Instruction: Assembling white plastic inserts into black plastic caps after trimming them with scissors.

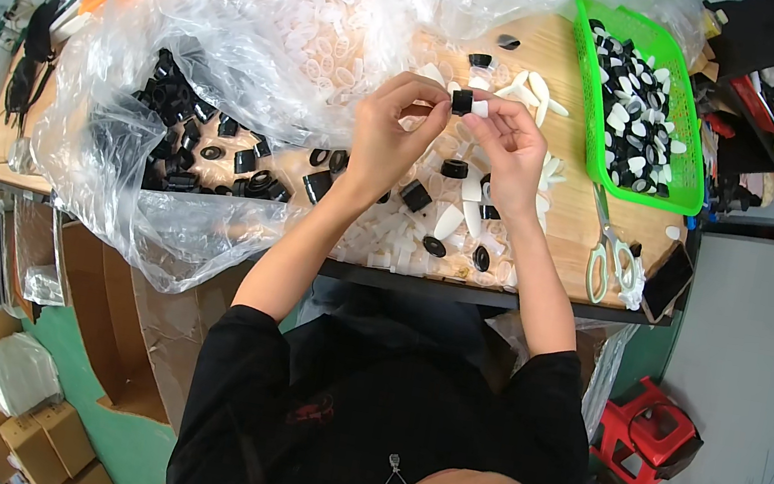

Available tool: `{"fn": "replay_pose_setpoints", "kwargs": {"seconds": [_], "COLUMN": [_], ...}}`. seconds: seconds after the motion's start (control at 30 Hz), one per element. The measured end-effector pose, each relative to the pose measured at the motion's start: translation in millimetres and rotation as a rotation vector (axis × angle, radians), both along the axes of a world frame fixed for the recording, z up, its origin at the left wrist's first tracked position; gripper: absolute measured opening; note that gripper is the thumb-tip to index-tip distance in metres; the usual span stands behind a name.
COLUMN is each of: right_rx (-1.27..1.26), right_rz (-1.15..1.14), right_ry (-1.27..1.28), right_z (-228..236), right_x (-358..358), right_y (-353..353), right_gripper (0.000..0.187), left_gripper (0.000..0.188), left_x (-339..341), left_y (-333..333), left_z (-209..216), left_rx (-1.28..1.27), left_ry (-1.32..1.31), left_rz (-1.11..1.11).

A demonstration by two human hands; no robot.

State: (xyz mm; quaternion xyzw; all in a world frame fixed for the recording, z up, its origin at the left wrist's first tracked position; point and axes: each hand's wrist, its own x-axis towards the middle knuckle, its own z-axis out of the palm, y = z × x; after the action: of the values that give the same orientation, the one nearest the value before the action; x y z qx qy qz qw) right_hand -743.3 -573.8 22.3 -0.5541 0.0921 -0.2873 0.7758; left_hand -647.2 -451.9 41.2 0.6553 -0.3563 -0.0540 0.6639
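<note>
Above the wooden table (577, 161), my left hand (389, 131) pinches a small black ring-shaped cap (462, 102) between thumb and fingers. From the other side, my right hand (512, 155) grips a small white plastic piece (480, 109) that meets the cap. Whether the white piece sits inside the cap or only touches it, I cannot tell. Under and between my wrists lie loose black caps (415, 195), white oval plastic pieces (448, 221) and translucent rings. Several white oval pieces (538, 92) rest just beyond my right fingers.
To the right, a bright green basket (585, 81) holds many black-and-white parts. Scissors (622, 259) lie before it, near a dark flat object (670, 277). Clear plastic bags (186, 261) with black caps (172, 97) and translucent rings (339, 32) spread left. A red stool (645, 435) stands below right.
</note>
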Motion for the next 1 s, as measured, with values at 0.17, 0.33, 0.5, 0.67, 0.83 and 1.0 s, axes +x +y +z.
{"fn": "replay_pose_setpoints", "kwargs": {"seconds": [0.17,0.33,0.5,0.67,0.83,1.0], "right_rx": [-0.049,-0.024,-0.054,0.008,0.062,0.029], "right_rz": [0.009,0.014,0.012,0.036,0.041,0.028], "right_ry": [0.024,0.056,0.056,0.024,0.033,0.015], "right_z": [4.4,5.8,5.1,5.6,3.3,5.0], "right_x": [-1.0,-1.3,-3.0,-2.5,-3.9,-3.7], "right_y": [1.5,0.5,-3.3,-4.9,-7.3,-4.8], "right_gripper": [0.016,0.018,0.02,0.024,0.025,0.024], "left_gripper": [0.005,0.006,0.011,0.016,0.014,0.013], "left_x": [2.7,5.7,8.1,8.6,6.8,6.9], "left_y": [0.6,1.8,3.4,4.7,3.7,3.6], "left_z": [-1.6,-4.3,-2.3,1.8,5.1,4.6], "left_rx": [0.04,0.007,-0.034,-0.031,-0.038,-0.053], "left_ry": [-0.139,-0.119,0.15,0.343,0.398,0.379], "left_rz": [0.019,0.03,-0.132,-0.273,-0.271,-0.271]}}
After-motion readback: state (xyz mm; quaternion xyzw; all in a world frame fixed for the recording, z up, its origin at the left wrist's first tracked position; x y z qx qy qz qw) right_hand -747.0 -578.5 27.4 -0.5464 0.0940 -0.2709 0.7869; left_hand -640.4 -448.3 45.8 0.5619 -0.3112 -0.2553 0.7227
